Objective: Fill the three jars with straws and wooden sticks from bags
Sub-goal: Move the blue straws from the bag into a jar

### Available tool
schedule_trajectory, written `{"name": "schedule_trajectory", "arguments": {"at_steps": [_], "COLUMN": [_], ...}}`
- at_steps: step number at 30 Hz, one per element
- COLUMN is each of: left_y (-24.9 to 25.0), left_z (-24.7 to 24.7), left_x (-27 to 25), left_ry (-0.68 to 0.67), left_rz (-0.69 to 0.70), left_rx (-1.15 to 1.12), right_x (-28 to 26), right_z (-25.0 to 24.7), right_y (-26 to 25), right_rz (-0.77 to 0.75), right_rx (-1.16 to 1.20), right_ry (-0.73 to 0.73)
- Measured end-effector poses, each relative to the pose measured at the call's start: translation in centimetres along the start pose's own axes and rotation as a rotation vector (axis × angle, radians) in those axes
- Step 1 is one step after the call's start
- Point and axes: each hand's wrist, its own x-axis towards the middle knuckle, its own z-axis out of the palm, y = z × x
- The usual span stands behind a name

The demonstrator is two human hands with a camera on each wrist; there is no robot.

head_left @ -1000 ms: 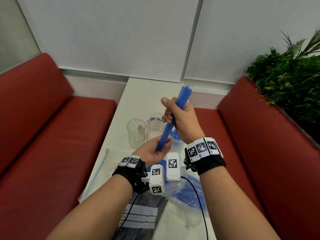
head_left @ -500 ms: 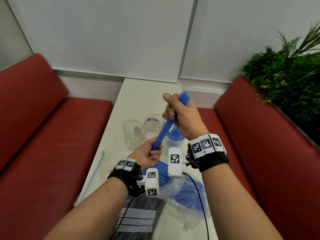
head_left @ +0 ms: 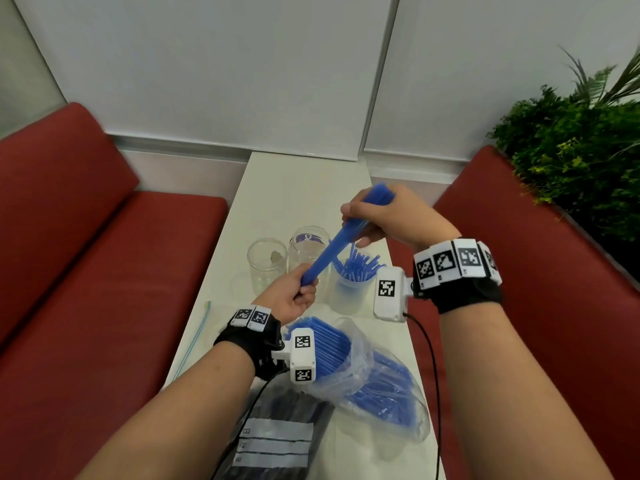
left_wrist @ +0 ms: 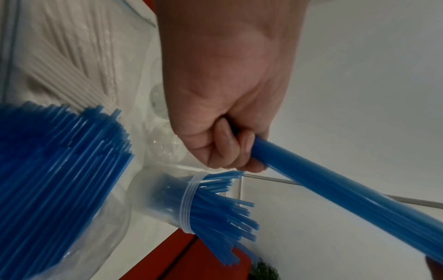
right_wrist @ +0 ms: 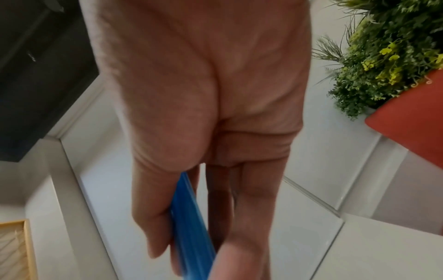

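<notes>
A tight bundle of blue straws [head_left: 332, 244] slants above the white table [head_left: 298, 188]. My left hand [head_left: 298, 296] grips its lower end, seen close in the left wrist view [left_wrist: 230, 149] on the bundle [left_wrist: 347, 200]. My right hand [head_left: 377, 216] grips its upper end, and the right wrist view shows the bundle [right_wrist: 191, 223] between thumb and fingers [right_wrist: 242, 208]. Three clear jars stand behind: the right jar [head_left: 346, 292] is full of blue straws [left_wrist: 215, 208], the middle jar [head_left: 306, 247] and left jar [head_left: 266, 261] hold none. A clear bag of blue straws [head_left: 367, 372] lies near me.
A dark bag with white labels [head_left: 277, 441] lies at the table's near edge. A torn plastic strip [head_left: 194, 337] lies along the left edge. Red benches [head_left: 86, 271] flank the table, and a green plant [head_left: 571, 161] stands at the right. A black cable [head_left: 433, 375] hangs from my right wrist.
Both hands have lowered the straw bundle and tilted it further over, its lower end now left of the filled jar. The grip of both hands is unchanged.
</notes>
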Motion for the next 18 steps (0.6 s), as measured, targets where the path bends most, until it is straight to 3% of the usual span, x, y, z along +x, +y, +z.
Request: {"name": "schedule_trajectory", "arguments": {"at_steps": [5, 8, 10, 13, 16, 18], "left_y": [1.0, 0.6, -0.1, -1.1, -1.8, -2.1], "left_z": [0.3, -0.2, -0.4, -0.5, -0.5, -0.3], "left_x": [0.5, 0.9, 1.5, 2.2, 2.8, 3.1], "left_ry": [-0.007, 0.042, 0.105, 0.092, 0.011, -0.059], "left_rz": [0.086, 0.144, 0.272, 0.411, 0.422, 0.387], "left_rx": [0.101, 0.360, 0.566, 0.744, 0.965, 1.269], "right_x": [1.1, 2.0, 2.5, 3.3, 4.1, 4.4], "right_z": [-2.1, -2.8, -2.6, -1.4, 0.5, 1.9], "right_y": [-1.1, -0.1, 1.6, 5.0, 8.4, 10.2], "right_rz": [-0.133, -0.151, -0.108, 0.015, 0.100, 0.129], "right_rx": [0.090, 0.021, -0.067, -0.222, -0.226, -0.252], "right_ry": [0.316, 0.554, 0.637, 0.638, 0.593, 0.581]}}
